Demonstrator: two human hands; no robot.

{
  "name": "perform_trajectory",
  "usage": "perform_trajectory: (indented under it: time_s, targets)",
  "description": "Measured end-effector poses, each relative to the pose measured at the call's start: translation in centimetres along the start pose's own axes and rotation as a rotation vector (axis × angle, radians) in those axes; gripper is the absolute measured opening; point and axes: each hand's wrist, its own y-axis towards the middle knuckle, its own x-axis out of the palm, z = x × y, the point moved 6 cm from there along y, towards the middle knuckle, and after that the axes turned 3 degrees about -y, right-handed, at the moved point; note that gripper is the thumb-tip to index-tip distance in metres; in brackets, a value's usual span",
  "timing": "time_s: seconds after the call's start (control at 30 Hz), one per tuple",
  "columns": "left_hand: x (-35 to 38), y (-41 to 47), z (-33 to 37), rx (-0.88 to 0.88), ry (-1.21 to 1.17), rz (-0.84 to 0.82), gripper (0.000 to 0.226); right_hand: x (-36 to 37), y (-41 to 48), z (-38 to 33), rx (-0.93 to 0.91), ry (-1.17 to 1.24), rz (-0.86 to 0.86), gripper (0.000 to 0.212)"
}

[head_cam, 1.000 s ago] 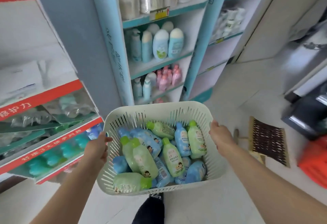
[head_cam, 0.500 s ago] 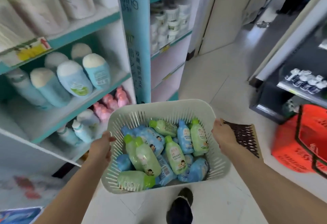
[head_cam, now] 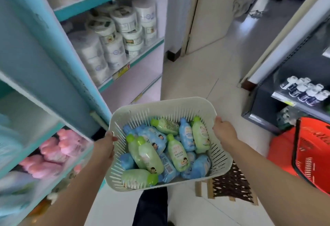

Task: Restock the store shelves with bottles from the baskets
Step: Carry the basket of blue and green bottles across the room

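since before, teal shelves [head_cam: 100, 9] slid left; both hands [head_cam: 105, 144] [head_cam: 224, 130] grip white basket [head_cam: 166, 105] of bottles [head_cam: 177, 151] above pale tiled floor [head_cam: 210, 68].

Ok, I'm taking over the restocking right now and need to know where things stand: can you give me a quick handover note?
Left hand grips the left rim of the white basket; right hand grips its right rim.
It is held above the aisle floor, with green bottles and blue bottles heaped inside.
Shelves stand on the left, with pink bottles on a lower one.
Done: the basket is beside the shelves.
Left: shelve every bottle in it. A red basket sits at right.
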Motion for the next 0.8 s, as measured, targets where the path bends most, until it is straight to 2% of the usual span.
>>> perform_trajectory:
  time_s: [0.23,0.43,0.8]
  targets:
    - [11.8,7.0,4.8,0.026,0.089,-0.046,0.036,-1.7,11.9,-2.3,0.055,-0.009,0.056,0.065]
    - [21.4,12.5,8.2,0.036,0.175,-0.049,0.039,-3.1,21.5,-3.6,0.099,-0.024,0.081,0.067]
    - [36.1,23.2,8.3,-0.023,0.284,-0.021,0.044,-1.3,38.0,-3.4,0.189,-0.022,0.078,0.066]
